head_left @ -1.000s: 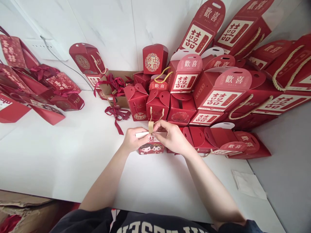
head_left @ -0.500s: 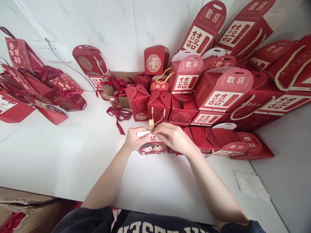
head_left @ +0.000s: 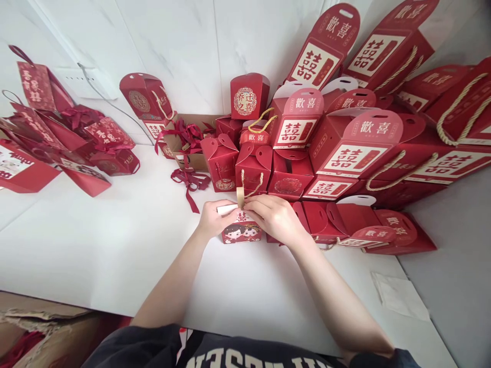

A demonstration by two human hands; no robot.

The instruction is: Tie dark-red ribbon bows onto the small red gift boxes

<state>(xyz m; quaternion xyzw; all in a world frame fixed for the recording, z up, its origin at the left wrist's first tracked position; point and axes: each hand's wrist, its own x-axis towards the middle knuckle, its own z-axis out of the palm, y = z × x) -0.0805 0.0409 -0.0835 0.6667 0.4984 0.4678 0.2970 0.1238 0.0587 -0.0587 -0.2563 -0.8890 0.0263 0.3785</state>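
Observation:
A small red gift box (head_left: pixel 241 234) with two cartoon faces and a double-happiness sign stands upright on the white table. My left hand (head_left: pixel 213 220) pinches the box's top from the left, where a white flap edge (head_left: pixel 227 209) shows over the fingers. On the right, my right hand (head_left: pixel 275 215) has its fingers pressed together at the foot of a short gold ribbon (head_left: pixel 240 197), which sticks up between both hands. The fingers cover most of the box's top, so how the ribbon sits there is hidden.
Red gift boxes (head_left: pixel 345 153) with rope handles are stacked at the right. Behind my hands stands an open carton (head_left: pixel 194 161) with dark red ribbons (head_left: pixel 190 176) before it. More red boxes (head_left: pixel 53 133) lie at the left. A white tissue (head_left: pixel 399 295) lies front right.
The whole view has shifted slightly. Both hands keep their hold at the box's top, and the gold ribbon still stands up between them.

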